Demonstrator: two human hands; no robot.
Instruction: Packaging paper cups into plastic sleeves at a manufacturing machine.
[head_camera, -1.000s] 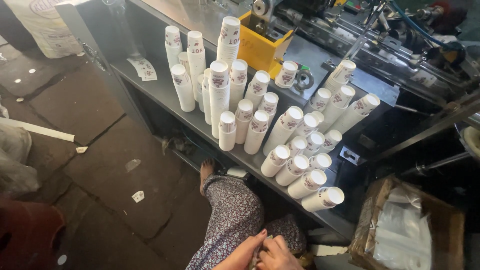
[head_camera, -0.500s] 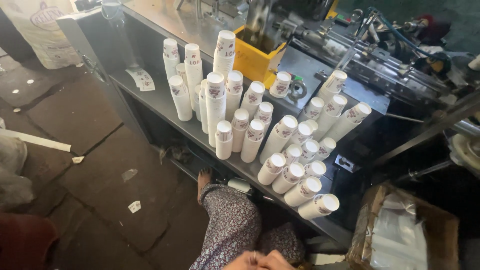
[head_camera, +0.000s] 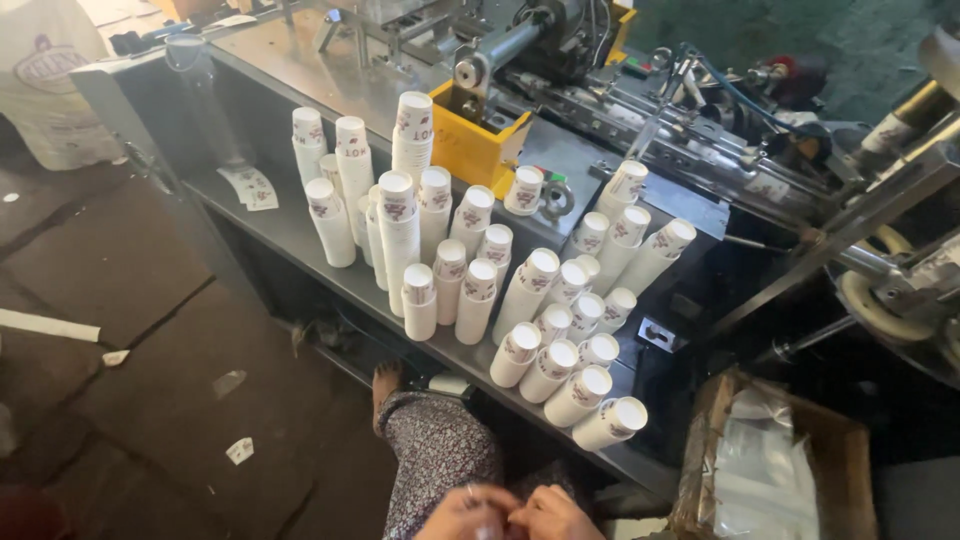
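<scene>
I see my left hand (head_camera: 468, 512) and right hand (head_camera: 556, 515) pressed together at my lap, holding nothing I can see; cup stacks (head_camera: 470, 275) crowd the shelf (head_camera: 290, 235), within reach.

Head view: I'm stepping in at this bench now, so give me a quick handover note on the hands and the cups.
Left hand and right hand are together over the lap at the bottom edge, fingers touching; whether they hold anything cannot be told.
Stacks of white paper cups stand and lean on the grey metal shelf, upside down, beside the yellow box.
No hand is on the cups.
</scene>
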